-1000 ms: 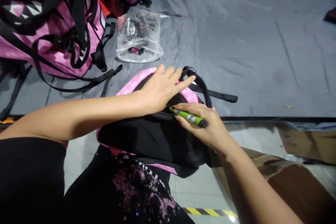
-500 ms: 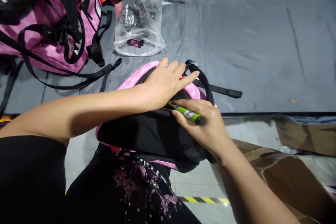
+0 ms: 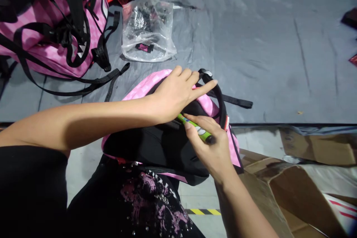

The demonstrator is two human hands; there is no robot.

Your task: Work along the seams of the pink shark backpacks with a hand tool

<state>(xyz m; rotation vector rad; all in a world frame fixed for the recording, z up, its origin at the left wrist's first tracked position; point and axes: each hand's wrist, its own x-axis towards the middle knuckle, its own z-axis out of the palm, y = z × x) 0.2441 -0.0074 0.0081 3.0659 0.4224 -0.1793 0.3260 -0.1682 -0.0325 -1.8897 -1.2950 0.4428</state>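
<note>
A pink and black backpack (image 3: 156, 145) lies half on my lap and half on the edge of the grey table. My left hand (image 3: 178, 93) rests flat on its top with the fingers stretched out, pressing the fabric near the black carry handle (image 3: 219, 95). My right hand (image 3: 210, 145) is closed round a green marker-like tool (image 3: 195, 128), whose tip touches the black panel just under my left palm.
A pile of pink backpacks with black straps (image 3: 52, 29) sits at the back left. A clear plastic bag of small black parts (image 3: 147, 29) lies behind the backpack. The grey table cover (image 3: 264, 52) stretches right. Open cardboard boxes (image 3: 304, 186) stand at the lower right.
My right hand with the green tool has slid a little down and left along the backpack. My left hand stays pressed on top. The view shifted slightly.
</note>
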